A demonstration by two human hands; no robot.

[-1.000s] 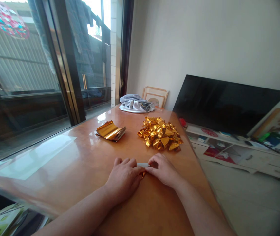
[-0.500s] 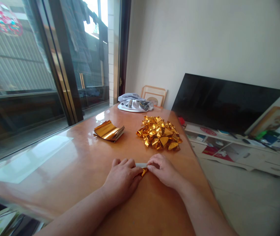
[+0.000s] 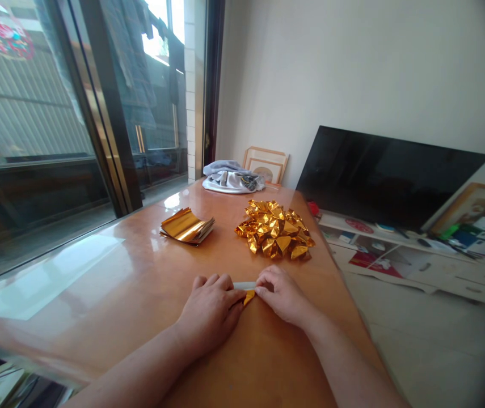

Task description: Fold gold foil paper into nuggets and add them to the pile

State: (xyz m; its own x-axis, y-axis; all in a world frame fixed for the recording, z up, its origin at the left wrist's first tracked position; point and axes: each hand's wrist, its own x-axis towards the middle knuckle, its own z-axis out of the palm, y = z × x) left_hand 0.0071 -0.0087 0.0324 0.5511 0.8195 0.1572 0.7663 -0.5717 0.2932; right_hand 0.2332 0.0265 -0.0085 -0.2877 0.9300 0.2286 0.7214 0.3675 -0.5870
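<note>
A small sheet of gold foil paper (image 3: 248, 297) lies on the table between my hands, its pale backing showing along the far edge and a gold folded part nearer me. My left hand (image 3: 214, 303) presses on its left side, with the thumb and fingers covering much of it. At its right corner, my right hand (image 3: 280, 292) pinches the paper between thumb and fingertips. Beyond the hands, a stack of flat gold foil sheets (image 3: 186, 225) rests to the left. A heap of folded gold foil pieces (image 3: 275, 229) sits to the right.
The glossy brown wooden table (image 3: 140, 289) stretches away from me. Bundled grey cloth (image 3: 231, 177) and a wooden frame (image 3: 265, 161) are at its far end. To the right stand a television (image 3: 387, 170) and a low white cabinet (image 3: 429, 266). Glass doors (image 3: 97, 113) line the left.
Both hands stay nearly in place on the paper. The gold folded part between them lies flatter and shows slightly more. The view has shifted very slightly.
</note>
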